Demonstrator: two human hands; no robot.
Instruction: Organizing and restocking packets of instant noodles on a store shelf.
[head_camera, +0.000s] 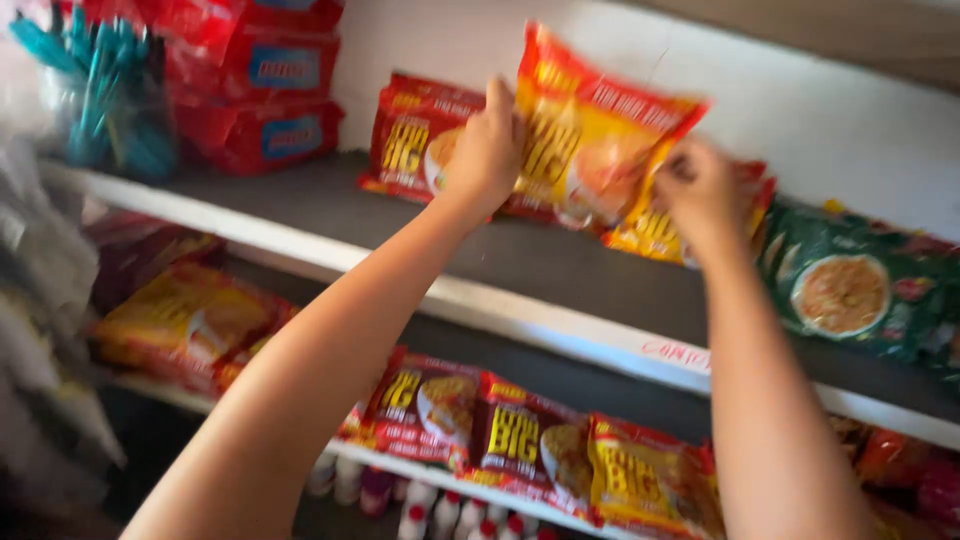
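Observation:
My left hand (486, 152) and my right hand (700, 196) both grip an orange-and-red noodle packet (590, 140), held tilted above the upper shelf (560, 268). The left hand pinches its left edge, the right hand its lower right corner. Behind it a red noodle packet (412, 136) leans against the white back wall, and another orange packet (650, 232) lies partly hidden under my right hand.
Green noodle packets (850, 290) lie at the right of the upper shelf, stacked red packs (262, 92) at its left with a bunch of teal items (100, 90). The lower shelf holds a row of red and orange packets (520, 440); small bottles (430, 505) stand below.

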